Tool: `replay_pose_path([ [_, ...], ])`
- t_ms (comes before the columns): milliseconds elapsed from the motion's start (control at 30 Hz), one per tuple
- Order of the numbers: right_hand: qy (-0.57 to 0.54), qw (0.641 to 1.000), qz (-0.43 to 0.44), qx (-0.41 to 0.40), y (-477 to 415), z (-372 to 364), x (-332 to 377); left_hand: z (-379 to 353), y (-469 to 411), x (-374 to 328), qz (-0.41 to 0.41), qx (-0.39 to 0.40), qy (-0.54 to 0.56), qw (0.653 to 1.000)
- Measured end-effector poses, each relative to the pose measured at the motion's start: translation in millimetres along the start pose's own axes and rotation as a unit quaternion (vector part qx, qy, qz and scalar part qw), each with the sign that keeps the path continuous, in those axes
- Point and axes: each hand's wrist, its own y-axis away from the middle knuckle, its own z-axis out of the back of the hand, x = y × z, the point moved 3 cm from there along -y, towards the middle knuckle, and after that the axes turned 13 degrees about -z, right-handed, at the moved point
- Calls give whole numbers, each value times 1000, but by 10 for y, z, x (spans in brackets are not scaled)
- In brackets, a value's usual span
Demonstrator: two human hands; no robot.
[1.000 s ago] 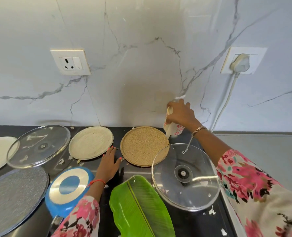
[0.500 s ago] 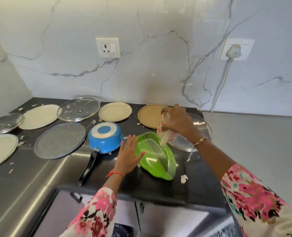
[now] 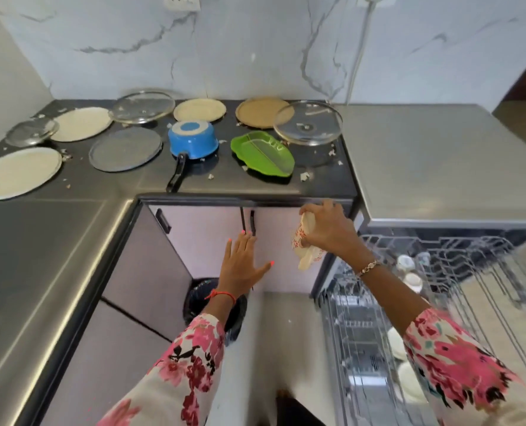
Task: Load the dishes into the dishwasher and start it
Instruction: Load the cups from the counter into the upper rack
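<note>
Glass lids (image 3: 144, 106) — three, one blue pan (image 3: 192, 139), right fingers (image 3: 323, 210) grasping floral cup (image 3: 300, 241), left fingers (image 3: 238, 247) released

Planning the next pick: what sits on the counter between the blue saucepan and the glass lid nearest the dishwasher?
A green leaf-shaped plate; the head view shows it between the upturned blue saucepan and the glass lid.

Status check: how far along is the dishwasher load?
Done: the dishwasher racks are pulled out, with a few white dishes inside. In hand: the right hand grips a floral cup beside them; the left hand is open. Left: plates, glass lids, the blue saucepan and the green leaf tray sit on the counter, and the machine is not yet started.
</note>
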Motion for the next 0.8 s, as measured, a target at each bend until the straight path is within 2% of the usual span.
replay_pose_path([
  [400, 1, 998, -34, 60, 1548, -584, -1559, -970, 1081, -1434, -42, 67, 44, 996],
  [600, 26, 997, -6, 78, 2022, -532, -2490, -1340, 1217, -2368, -22, 63, 50, 997],
  [800, 38, 996, 31, 75, 2242, -250, -3150, -1495, 1246, -2996, -20, 46, 61, 997],
])
